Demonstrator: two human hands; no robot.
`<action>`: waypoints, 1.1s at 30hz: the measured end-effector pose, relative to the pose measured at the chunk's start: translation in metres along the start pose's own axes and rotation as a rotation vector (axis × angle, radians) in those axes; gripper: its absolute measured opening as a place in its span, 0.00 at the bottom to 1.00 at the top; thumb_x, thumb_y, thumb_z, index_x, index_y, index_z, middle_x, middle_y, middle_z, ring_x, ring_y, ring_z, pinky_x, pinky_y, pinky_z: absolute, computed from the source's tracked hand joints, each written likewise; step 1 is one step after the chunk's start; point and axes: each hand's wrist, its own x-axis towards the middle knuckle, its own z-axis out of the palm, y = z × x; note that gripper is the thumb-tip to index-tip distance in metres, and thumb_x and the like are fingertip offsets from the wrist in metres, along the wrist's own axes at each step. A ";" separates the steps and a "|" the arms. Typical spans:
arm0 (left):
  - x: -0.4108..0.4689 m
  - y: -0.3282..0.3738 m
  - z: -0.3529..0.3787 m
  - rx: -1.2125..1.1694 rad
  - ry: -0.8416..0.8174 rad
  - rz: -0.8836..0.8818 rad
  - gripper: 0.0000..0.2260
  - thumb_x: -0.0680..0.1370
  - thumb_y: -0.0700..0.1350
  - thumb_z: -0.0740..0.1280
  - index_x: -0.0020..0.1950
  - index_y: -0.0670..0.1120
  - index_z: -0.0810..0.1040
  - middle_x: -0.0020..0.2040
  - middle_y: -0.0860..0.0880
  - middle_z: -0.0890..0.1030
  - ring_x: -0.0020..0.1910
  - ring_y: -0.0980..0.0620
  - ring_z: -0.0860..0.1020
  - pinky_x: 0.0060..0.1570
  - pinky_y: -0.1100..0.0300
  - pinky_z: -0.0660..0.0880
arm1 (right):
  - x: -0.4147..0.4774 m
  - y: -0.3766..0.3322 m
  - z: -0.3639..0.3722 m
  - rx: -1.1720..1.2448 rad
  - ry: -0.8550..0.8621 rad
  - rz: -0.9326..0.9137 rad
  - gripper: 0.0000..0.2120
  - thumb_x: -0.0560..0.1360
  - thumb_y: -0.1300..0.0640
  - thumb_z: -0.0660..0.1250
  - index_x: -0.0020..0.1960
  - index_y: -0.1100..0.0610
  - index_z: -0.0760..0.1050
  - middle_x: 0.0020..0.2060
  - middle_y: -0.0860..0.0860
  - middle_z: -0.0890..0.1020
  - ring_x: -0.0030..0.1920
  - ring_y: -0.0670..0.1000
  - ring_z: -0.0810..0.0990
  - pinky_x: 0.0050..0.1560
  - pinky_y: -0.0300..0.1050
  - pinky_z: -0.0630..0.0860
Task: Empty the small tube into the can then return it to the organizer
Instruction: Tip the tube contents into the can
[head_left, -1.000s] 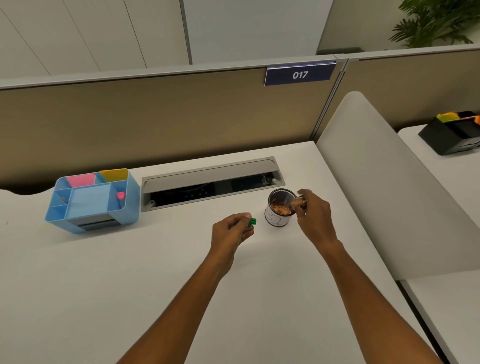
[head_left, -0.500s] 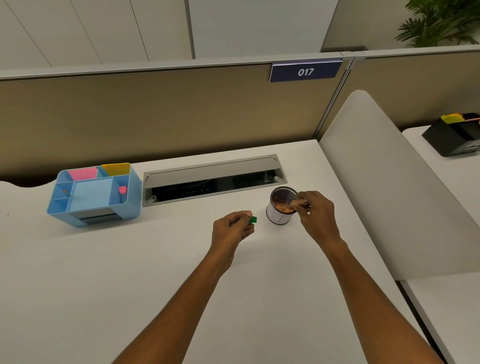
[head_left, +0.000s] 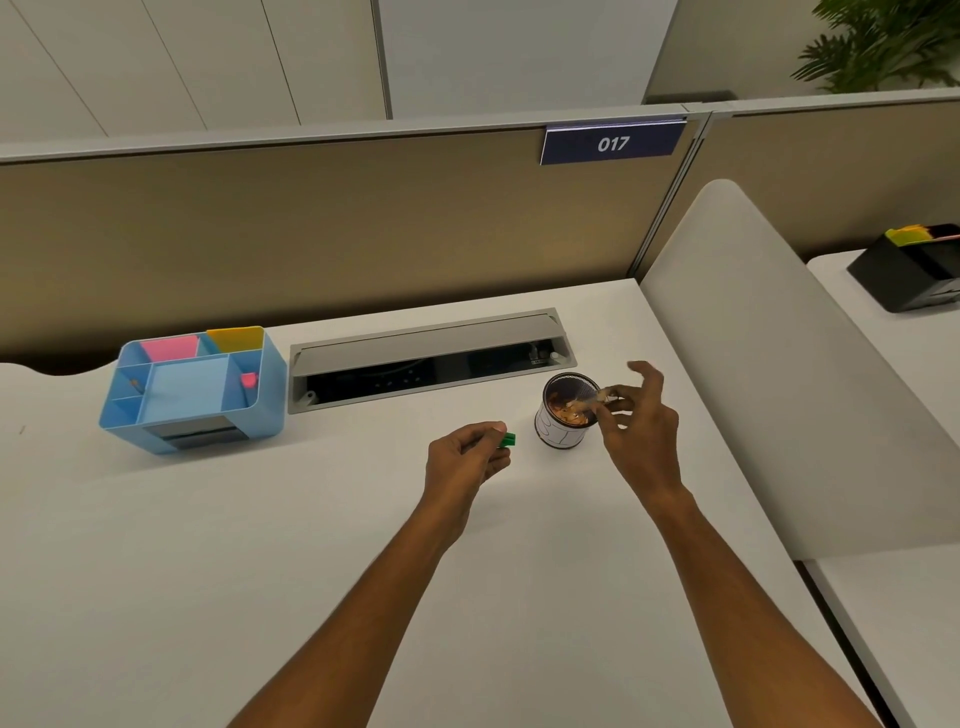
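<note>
A small white can (head_left: 563, 423) stands on the desk, open, with orange-brown bits inside. My right hand (head_left: 641, 421) pinches a small clear tube (head_left: 592, 399) between thumb and forefinger, tipped sideways over the can's right rim; the other fingers are spread. My left hand (head_left: 465, 460) hovers left of the can, fingers closed on a small green cap (head_left: 506, 440). The light blue organizer (head_left: 197, 389) sits at the far left, with pink and yellow notes at the back and a small pink item in a side slot.
A grey cable tray (head_left: 431, 358) with its lid open lies in the desk behind the can. A tan partition wall runs along the back. A white divider panel (head_left: 779, 374) borders the desk on the right; a black organizer (head_left: 914, 270) sits on the neighbouring desk.
My right hand has tilted the tube further over the can's rim and spread its free fingers. My left hand and the green cap stay put.
</note>
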 end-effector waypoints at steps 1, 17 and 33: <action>0.000 0.000 0.000 -0.001 0.002 0.001 0.06 0.76 0.44 0.73 0.53 0.46 0.85 0.53 0.42 0.86 0.51 0.45 0.86 0.52 0.55 0.83 | 0.000 0.001 0.000 -0.012 0.012 -0.016 0.21 0.74 0.65 0.73 0.63 0.59 0.70 0.45 0.51 0.84 0.44 0.52 0.84 0.45 0.46 0.84; 0.001 0.000 0.000 0.021 0.015 -0.006 0.11 0.76 0.45 0.73 0.56 0.43 0.84 0.54 0.41 0.85 0.52 0.44 0.85 0.57 0.50 0.82 | -0.003 0.000 0.003 -0.055 0.008 -0.043 0.14 0.75 0.65 0.72 0.58 0.59 0.75 0.48 0.56 0.86 0.46 0.54 0.85 0.49 0.53 0.85; -0.003 0.006 -0.001 0.026 0.021 0.002 0.03 0.76 0.45 0.74 0.49 0.49 0.84 0.52 0.43 0.86 0.50 0.45 0.86 0.48 0.58 0.83 | -0.003 0.002 0.005 0.067 0.074 0.051 0.19 0.75 0.70 0.70 0.64 0.61 0.76 0.49 0.56 0.84 0.50 0.52 0.83 0.53 0.41 0.83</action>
